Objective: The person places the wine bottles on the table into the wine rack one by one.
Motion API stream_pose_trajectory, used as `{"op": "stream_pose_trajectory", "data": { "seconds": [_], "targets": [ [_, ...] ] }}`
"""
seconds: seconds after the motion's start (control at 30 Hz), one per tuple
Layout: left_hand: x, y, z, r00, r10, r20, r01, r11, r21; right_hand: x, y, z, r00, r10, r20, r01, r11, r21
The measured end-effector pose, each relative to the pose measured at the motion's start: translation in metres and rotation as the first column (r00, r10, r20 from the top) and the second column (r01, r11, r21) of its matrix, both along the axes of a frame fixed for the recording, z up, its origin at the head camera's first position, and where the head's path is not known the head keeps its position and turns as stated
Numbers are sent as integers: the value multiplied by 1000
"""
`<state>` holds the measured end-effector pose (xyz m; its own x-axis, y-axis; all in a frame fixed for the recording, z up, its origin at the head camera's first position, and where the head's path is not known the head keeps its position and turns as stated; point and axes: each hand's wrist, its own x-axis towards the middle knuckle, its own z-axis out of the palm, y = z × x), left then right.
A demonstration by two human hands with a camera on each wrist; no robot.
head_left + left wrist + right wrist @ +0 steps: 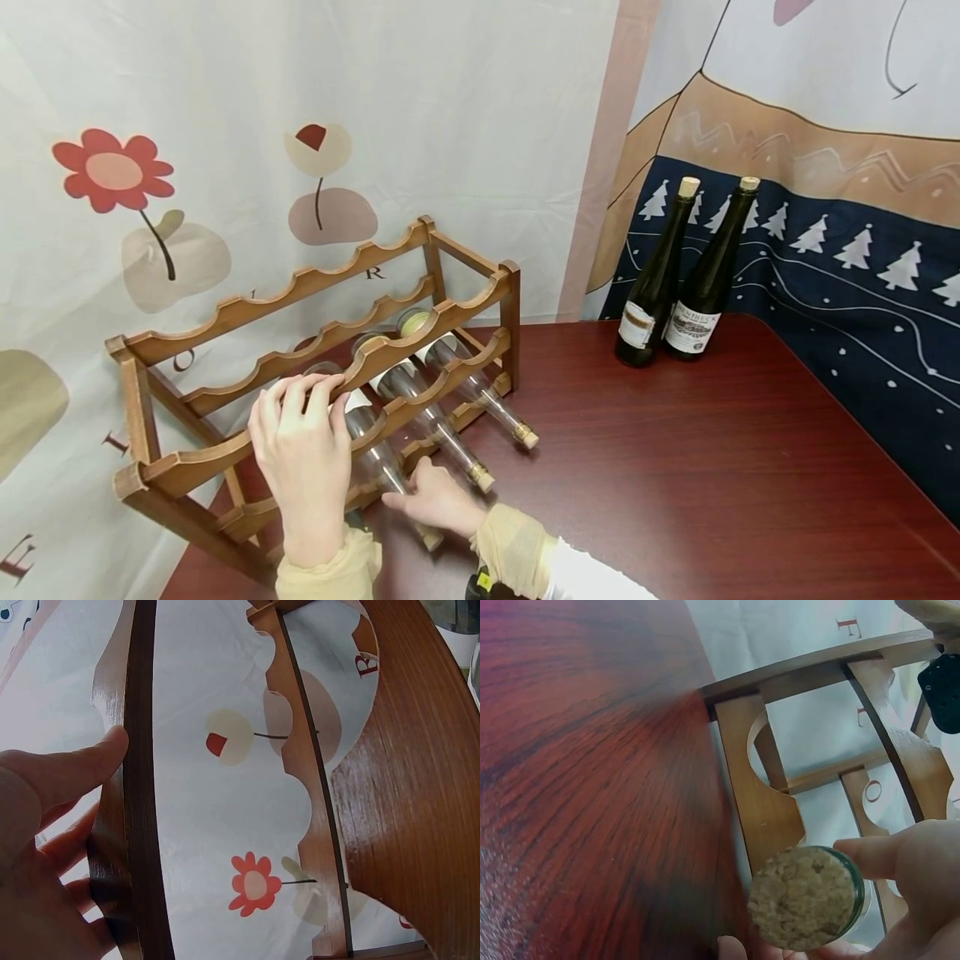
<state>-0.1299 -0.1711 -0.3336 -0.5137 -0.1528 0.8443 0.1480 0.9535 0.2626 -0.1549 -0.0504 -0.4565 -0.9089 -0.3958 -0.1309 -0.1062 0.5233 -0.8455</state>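
Observation:
A wooden wine rack (187,473) with scalloped rails stands on the table. My left hand (303,450) grips its upper front rail; in the left wrist view the thumb lies on one side of that rail (139,825) and the fingers on the other. Low at the front, my right hand (442,500) holds the neck of a clear corked bottle (384,462), which lies in the lower tier. The cork (802,898) faces the right wrist camera, with thumb and fingers around the neck. Two more clear bottles, one in the middle (453,443) and one at right (498,408), lie beside it.
Two dark green corked bottles, one left (660,267) and one right (716,262), stand upright at the back of the red-brown table (675,458). A pale curtain (480,125) hangs close behind the rack, and a dark blue patterned cloth (840,317) borders the right side.

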Motion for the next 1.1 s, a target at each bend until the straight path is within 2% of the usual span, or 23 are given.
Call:
{"op": "stream_pose_trajectory", "data": {
  "seconds": [0.3,0.7,1.1],
  "targets": [
    [0,0,1,1000,-2,10,2,1000,1,-2,0,0,1000,-2,-20,2,1000,6],
    [0,0,0,1000,-3,15,3,1000,4,-4,-3,-6,1000,-1,12,2,998,-69],
    [1,-1,0,1000,-5,19,4,1000,10,-7,-6,-7,1000,-2,10,3,999,-48]
  ]
}}
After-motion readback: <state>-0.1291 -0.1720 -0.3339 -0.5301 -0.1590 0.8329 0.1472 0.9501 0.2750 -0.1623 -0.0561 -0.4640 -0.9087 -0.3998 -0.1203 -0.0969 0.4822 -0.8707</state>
